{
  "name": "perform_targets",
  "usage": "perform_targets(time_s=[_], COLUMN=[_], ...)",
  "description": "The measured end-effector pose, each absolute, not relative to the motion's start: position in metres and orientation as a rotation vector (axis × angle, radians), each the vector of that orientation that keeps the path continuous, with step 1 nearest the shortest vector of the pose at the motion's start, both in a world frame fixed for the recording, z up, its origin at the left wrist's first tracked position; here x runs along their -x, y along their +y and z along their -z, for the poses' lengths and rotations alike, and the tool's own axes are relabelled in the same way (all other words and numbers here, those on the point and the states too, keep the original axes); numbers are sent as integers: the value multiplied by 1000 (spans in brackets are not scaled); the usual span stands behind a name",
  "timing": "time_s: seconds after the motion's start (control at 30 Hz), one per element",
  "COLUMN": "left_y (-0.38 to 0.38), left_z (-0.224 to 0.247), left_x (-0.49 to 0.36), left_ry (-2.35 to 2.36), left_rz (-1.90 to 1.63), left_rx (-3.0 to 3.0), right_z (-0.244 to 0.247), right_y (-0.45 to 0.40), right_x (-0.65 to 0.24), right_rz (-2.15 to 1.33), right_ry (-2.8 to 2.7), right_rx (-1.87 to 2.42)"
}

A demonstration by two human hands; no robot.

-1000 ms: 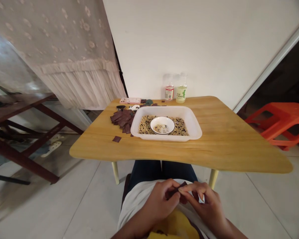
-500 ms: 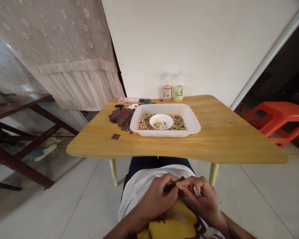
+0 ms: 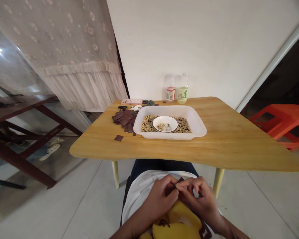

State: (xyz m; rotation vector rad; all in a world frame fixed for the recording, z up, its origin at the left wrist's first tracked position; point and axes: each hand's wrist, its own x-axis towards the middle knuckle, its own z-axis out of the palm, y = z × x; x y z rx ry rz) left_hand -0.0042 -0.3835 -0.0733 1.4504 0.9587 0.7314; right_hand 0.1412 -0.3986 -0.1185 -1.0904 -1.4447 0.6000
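Roughly, from largest down: pale wooden table straight ahead, past the knees. On it, white plastic tray of mixed beans around a white bowl; left of the tray, heap of dark brown squares, plus one loose square nearer the front edge. All well apart from the hands, which sit below that edge, over a white shirt. Left hand and right hand close together, fingers curled, neither spread wide, pinching between them a small dark brown piece, partly hidden by fingers. Long axis slanting, lower left to upper right; upper corner pointing away, toward the table. Neither hand clearly nearer: contact with both.
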Motion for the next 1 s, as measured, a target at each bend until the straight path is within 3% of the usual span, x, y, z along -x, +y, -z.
perform_targets(time_s=[0.37, 0.77, 1.0], left_y=[-380, -372, -346], left_z=[78, 85, 107], left_x=[5, 1, 7], left_ry=[982, 770, 939], left_rz=[-753, -768, -649], left_rx=[-1500, -1042, -865], right_z=[113, 117, 129], right_y=[-393, -388, -362], right_x=[-138, -136, -141], right_rz=[-625, -612, -607], right_ry=[-1462, -1425, -1517], right_rx=[1079, 1160, 1211])
